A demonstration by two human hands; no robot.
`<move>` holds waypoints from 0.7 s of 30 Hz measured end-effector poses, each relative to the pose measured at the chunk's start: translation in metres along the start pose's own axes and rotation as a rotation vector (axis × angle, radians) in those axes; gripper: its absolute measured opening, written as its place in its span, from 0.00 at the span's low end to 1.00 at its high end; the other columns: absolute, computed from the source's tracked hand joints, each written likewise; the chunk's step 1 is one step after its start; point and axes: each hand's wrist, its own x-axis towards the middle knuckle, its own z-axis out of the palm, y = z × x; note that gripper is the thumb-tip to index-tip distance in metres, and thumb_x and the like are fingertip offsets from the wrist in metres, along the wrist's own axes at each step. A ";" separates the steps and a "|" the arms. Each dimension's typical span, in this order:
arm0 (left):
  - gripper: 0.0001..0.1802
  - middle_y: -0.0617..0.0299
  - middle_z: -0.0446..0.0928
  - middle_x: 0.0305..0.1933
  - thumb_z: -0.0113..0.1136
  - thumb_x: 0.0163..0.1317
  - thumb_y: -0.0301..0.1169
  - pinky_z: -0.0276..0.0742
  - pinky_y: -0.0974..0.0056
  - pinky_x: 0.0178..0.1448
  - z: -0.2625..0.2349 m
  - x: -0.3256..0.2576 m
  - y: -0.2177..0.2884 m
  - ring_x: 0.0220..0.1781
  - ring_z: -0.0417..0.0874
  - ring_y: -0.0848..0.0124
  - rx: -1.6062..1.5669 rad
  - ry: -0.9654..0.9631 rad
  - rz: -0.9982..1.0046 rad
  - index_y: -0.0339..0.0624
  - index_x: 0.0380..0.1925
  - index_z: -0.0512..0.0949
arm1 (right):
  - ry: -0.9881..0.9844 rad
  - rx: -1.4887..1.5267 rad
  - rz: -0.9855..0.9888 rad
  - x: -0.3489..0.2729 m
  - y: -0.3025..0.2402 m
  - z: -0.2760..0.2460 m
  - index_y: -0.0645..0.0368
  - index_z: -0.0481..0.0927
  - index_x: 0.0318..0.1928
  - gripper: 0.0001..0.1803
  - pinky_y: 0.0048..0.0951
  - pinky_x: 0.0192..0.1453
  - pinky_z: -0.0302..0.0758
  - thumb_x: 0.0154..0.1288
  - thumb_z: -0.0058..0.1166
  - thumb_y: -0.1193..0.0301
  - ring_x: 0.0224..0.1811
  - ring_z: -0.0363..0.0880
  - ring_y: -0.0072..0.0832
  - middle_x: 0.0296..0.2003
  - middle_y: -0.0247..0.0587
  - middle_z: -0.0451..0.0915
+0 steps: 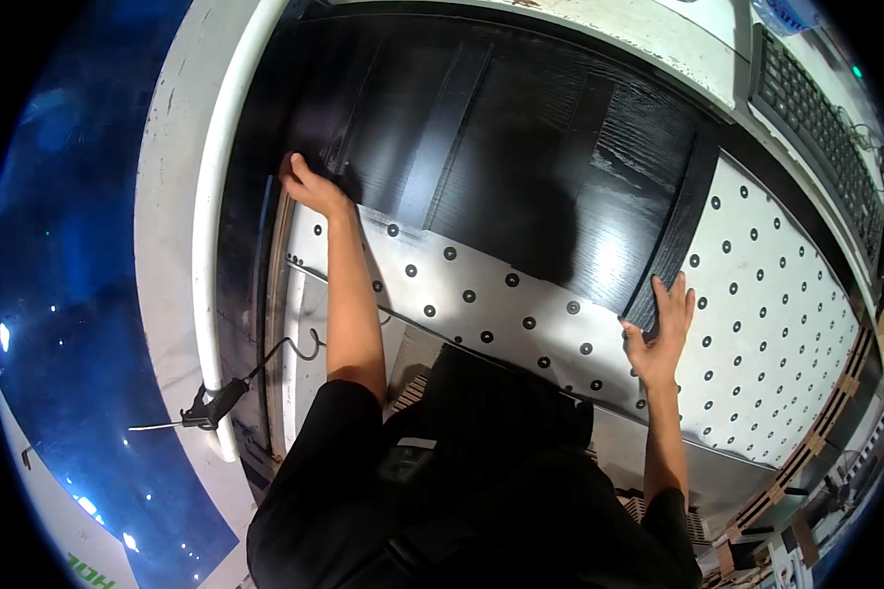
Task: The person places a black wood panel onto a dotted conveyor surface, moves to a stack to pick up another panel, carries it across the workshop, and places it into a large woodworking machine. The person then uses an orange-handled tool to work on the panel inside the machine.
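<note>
Black sleeves and dark clothing fill the bottom of the view, closest to the camera, and two bare forearms reach up from them.

Both hands are on a big black wooden door panel with raised strips and a shiny grained face (521, 147). It lies flat on a white tabletop dotted with small black round pads (786, 324). The left hand (309, 185) has its fingers curled over the panel's near left corner, so that grip is closed on the edge. The right hand (663, 329) lies open with fingers spread, palm pressed against the panel's near right corner, more pushing than pinching.

The panel sits past both hands, covering the far half of the dotted tabletop. On the near side of the hands, the dotted top is still bare, so I think the panel is only partly across it. It looks like the job of setting it in place is somewhere in the middle, with more sliding or lining up left to do.

Left of the left hand runs a white curved pipe rail (206, 245). Below that hand hangs a black air gun on a thin curly hose (216, 401). Far beyond the right hand sits a black keyboard (820, 128).
</note>
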 end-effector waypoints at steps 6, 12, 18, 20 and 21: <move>0.22 0.44 0.82 0.53 0.59 0.73 0.39 0.73 0.56 0.65 -0.010 0.008 -0.014 0.54 0.80 0.56 0.048 0.037 0.069 0.26 0.51 0.81 | -0.004 -0.014 -0.015 0.004 -0.001 0.001 0.61 0.73 0.70 0.38 0.62 0.82 0.45 0.66 0.63 0.51 0.80 0.57 0.59 0.72 0.72 0.64; 0.22 0.44 0.81 0.54 0.57 0.73 0.39 0.73 0.56 0.67 -0.006 0.006 -0.008 0.56 0.80 0.55 0.030 0.020 0.022 0.26 0.52 0.80 | 0.013 -0.014 0.003 0.000 -0.002 0.000 0.59 0.74 0.70 0.40 0.61 0.82 0.45 0.61 0.67 0.53 0.80 0.57 0.57 0.72 0.71 0.64; 0.23 0.42 0.83 0.53 0.60 0.72 0.40 0.75 0.55 0.65 -0.010 0.008 -0.018 0.54 0.82 0.54 0.093 0.051 0.090 0.24 0.49 0.82 | 0.008 -0.040 0.001 0.001 -0.005 -0.003 0.57 0.74 0.70 0.44 0.56 0.82 0.48 0.54 0.72 0.55 0.79 0.59 0.55 0.71 0.66 0.67; 0.23 0.42 0.83 0.53 0.60 0.73 0.41 0.75 0.55 0.65 -0.012 0.011 -0.019 0.54 0.83 0.52 0.100 0.019 0.074 0.25 0.50 0.82 | 0.046 -0.051 -0.012 0.002 -0.005 -0.004 0.54 0.73 0.71 0.43 0.56 0.82 0.48 0.57 0.69 0.52 0.79 0.59 0.54 0.72 0.66 0.67; 0.23 0.42 0.83 0.53 0.60 0.73 0.41 0.74 0.55 0.65 -0.013 0.007 -0.015 0.54 0.83 0.52 0.123 0.017 0.071 0.26 0.51 0.81 | 0.041 -0.042 -0.027 -0.001 -0.005 -0.003 0.51 0.72 0.72 0.42 0.56 0.82 0.49 0.60 0.67 0.50 0.79 0.59 0.53 0.72 0.65 0.67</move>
